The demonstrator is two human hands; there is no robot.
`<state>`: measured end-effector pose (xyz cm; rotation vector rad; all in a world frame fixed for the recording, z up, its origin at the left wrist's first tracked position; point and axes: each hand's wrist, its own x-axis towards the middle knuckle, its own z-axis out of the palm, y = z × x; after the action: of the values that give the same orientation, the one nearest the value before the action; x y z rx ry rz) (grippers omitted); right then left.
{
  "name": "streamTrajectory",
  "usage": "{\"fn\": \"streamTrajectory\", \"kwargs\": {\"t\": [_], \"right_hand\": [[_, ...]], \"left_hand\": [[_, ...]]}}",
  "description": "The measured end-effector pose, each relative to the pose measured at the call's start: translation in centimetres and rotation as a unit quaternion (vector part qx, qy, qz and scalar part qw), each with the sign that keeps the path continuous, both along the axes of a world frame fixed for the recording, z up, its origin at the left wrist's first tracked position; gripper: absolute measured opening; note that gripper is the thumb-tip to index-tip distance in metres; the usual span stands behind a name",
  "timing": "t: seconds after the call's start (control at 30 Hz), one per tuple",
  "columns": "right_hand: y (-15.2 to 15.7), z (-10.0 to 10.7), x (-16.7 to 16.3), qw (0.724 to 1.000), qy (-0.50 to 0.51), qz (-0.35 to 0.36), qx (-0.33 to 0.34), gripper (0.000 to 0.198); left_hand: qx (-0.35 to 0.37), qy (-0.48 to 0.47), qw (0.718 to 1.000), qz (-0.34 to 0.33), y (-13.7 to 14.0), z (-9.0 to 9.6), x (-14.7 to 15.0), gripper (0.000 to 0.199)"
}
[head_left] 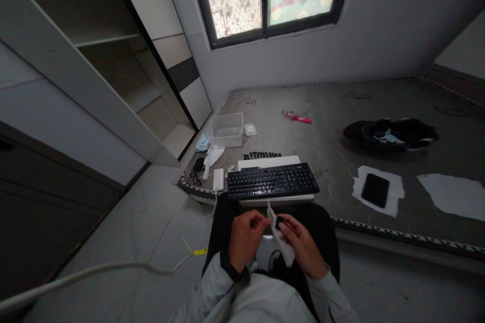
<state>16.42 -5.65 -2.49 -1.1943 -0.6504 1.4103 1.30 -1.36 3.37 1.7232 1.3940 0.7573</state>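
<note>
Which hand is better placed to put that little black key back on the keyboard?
Probably the right hand. Its fingertips already pinch the small black key against the white wipe, just below the keyboard. The left hand only grips the wipe's edge, so it could keep that.

Straight ahead of the hands, the black keyboard (273, 181) blocks the near edge of the mattress (333, 126), with a row of loose keycaps (262, 155) just behind it. To the left, a white power strip (218, 179), a clear plastic box (227, 129) and small clutter crowd the corner. Right of the keyboard the mattress lies open as far as a phone (375, 190) on white paper (394, 181); beyond sit another paper sheet (450, 194) and what may be a dark cap (390, 133). The middle and far mattress is bare but for a red wrapper (297, 117).
</note>
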Motion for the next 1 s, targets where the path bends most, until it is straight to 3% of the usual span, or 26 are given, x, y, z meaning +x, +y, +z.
{"fn": "streamTrajectory", "kwargs": {"t": [0.07, 0.17, 0.33, 0.47, 0.57, 0.67, 0.8, 1.0], "right_hand": [[0.1, 0.1, -0.1, 1.000, 0.009, -0.007, 0.003, 0.044], [0.1, 0.2, -0.3, 1.000, 0.015, -0.012, 0.008, 0.045], [0.1, -0.6, -0.3, 0.999, -0.025, -0.043, 0.021, 0.045], [0.2, -1.9, 0.4, 0.991, -0.083, -0.102, 0.001, 0.049], [0.1, -2.5, 0.8, 0.979, -0.150, -0.138, -0.011, 0.049], [0.0, -2.0, 0.3, 0.974, -0.187, -0.129, -0.004, 0.041], [0.3, -0.6, -1.3, 0.990, -0.122, -0.061, 0.027, 0.030], [0.2, 0.4, -1.8, 0.995, -0.042, -0.083, 0.028, 0.025]], "left_hand": [[-0.069, -0.041, 0.996, -0.030, -0.3, -0.5, 0.2, 0.033], [-0.141, -0.109, 0.984, -0.015, -0.4, -1.5, 0.4, 0.034], [-0.202, -0.190, 0.961, 0.017, 0.3, -2.4, 0.2, 0.033], [-0.175, -0.241, 0.951, 0.089, 0.8, -2.1, -0.5, 0.027], [-0.142, -0.263, 0.949, 0.104, 0.9, -1.4, -0.8, 0.023], [-0.136, -0.285, 0.946, 0.071, 0.8, -1.0, -0.4, 0.020], [-0.135, -0.288, 0.948, 0.011, 0.4, -1.1, 0.3, 0.018], [-0.066, -0.246, 0.964, -0.080, 0.0, -1.2, 0.1, 0.018]]}}
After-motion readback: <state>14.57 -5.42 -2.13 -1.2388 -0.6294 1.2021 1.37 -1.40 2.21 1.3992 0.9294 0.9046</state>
